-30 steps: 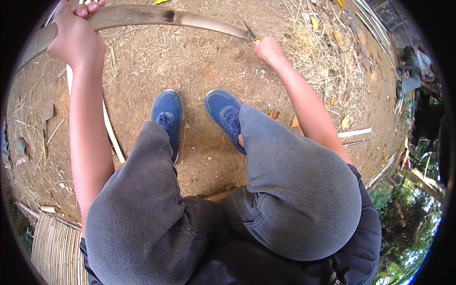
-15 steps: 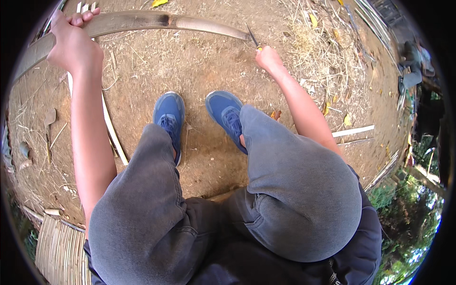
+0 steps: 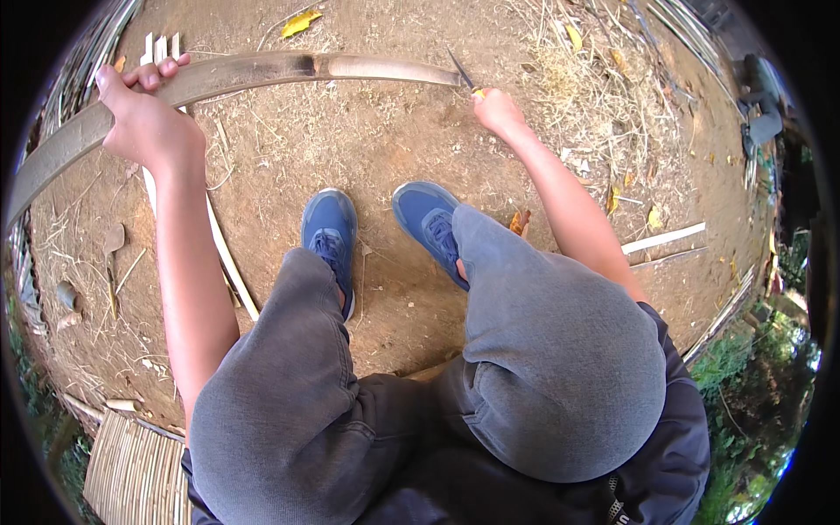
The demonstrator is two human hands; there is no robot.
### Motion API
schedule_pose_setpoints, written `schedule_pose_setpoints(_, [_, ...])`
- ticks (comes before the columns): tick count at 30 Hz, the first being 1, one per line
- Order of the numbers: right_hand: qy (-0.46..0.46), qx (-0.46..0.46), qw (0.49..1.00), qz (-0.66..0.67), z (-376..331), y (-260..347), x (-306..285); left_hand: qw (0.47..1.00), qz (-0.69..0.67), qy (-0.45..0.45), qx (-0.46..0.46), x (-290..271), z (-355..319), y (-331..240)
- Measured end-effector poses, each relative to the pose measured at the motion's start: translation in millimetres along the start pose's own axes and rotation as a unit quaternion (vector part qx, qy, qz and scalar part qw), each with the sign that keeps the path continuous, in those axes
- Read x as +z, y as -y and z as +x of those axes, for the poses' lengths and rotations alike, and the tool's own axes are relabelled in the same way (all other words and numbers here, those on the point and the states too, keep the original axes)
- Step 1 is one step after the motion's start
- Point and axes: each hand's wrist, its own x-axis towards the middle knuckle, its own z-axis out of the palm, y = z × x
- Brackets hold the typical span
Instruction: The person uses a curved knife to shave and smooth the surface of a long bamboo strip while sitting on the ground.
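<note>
A long split bamboo piece, brownish with a dark node, runs from the left rim across the upper part of the view. My left hand is closed around it toward the left, fingers curled over its far edge. At the bamboo's right end, a knife with a thin dark blade points up and away. Its yellow handle is in my closed right hand, mostly hidden by the fingers. The blade is at the bamboo's tip; whether it cuts in cannot be made out.
My blue shoes stand on bare earth between my hands. Pale bamboo strips lie on the left, another strip on the right. Dry shavings litter the far right. A slatted bamboo surface is at lower left. A person is at far right.
The whole view has shifted, so the bamboo, my arms and my shoes appear lower and mostly slightly further right. Both hands keep their grips, and the knife stays at the bamboo's tip.
</note>
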Motion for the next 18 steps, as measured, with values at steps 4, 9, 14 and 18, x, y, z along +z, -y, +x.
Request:
schedule_pose_setpoints(4, [0.006,-0.073,0.995,0.07,-25.5,28.7,-14.3,1.0,-0.008,0.017,-0.002,-2.0,0.1,-3.1])
schedule_pose_setpoints(9, [0.008,-0.078,0.986,0.147,-35.5,31.6,-1.5,0.986,-0.094,0.133,0.03,-18.0,12.8,5.4])
schedule_pose_setpoints(14, [0.014,-0.041,0.967,0.251,-22.8,2.8,11.9,0.981,-0.156,0.111,0.026,-14.9,10.2,12.4])
schedule_pose_setpoints(18, [-0.025,-0.06,0.961,0.269,-11.9,-11.5,24.6,0.99,-0.091,0.094,0.058,-4.4,10.0,10.5])
